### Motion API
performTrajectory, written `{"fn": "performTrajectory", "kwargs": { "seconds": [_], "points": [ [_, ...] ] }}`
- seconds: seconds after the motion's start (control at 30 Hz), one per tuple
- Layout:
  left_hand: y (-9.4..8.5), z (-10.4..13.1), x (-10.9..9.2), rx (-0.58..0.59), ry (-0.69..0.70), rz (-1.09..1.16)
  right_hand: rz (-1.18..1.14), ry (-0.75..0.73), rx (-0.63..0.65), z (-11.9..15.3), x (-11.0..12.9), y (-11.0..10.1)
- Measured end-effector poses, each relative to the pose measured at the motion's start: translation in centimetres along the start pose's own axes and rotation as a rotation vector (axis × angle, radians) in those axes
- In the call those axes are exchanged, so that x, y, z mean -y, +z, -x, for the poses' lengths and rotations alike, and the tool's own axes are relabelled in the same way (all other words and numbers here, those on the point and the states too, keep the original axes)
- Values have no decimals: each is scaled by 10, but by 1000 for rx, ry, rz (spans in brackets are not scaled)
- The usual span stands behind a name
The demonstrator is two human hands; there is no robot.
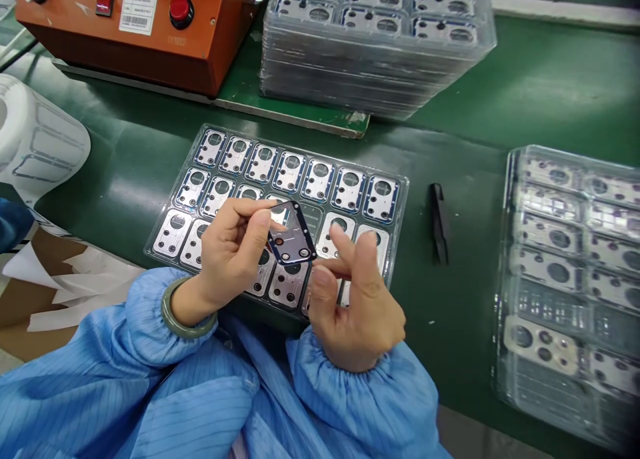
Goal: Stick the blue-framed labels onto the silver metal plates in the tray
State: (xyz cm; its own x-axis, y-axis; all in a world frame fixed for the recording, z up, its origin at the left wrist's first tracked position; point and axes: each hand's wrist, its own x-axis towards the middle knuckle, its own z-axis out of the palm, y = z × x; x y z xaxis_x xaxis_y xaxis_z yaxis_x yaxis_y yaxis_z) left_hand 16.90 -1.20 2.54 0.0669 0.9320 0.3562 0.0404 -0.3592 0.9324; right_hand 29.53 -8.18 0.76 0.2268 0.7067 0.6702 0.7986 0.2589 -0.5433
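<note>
A small rounded plate (pixel 293 237) with a dark blue edge and several holes is held up by its upper left corner in my left hand (pixel 233 249), between thumb and fingers. My right hand (pixel 355 299) is just right of the plate, palm up, its thumb and one finger near the plate's lower right corner and other fingers apart. I cannot make out anything held in it. Below both hands lies a clear tray (pixel 403 212) with rows of similar metal plates, some with blue edges. One slot (pixel 311 217) near the middle holds no plate.
Black tweezers (pixel 439 222) lie right of the tray. Another clear tray of plates (pixel 500 299) is at the far right. Stacked trays (pixel 350 69) stand behind, beside an orange machine (pixel 200 52). A white roll (pixel 55 139) and a box with paper strips (pixel 75 285) are left.
</note>
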Motion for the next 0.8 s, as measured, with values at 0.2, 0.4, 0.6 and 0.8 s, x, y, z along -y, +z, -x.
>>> {"fn": "performTrajectory", "kwargs": {
  "seconds": [0.2,0.4,0.6,0.8],
  "points": [
    [-2,-1,2,48,-79,-1,-275,287,108,-1,-1,-6],
    [-2,-1,1,59,-129,8,-356,361,169,-5,2,-12],
    [-2,-1,0,91,-124,9,-379,374,221,-8,3,-12],
    [-2,-1,-1,118,-112,2,-375,367,287,-12,4,-13]
  ]
}}
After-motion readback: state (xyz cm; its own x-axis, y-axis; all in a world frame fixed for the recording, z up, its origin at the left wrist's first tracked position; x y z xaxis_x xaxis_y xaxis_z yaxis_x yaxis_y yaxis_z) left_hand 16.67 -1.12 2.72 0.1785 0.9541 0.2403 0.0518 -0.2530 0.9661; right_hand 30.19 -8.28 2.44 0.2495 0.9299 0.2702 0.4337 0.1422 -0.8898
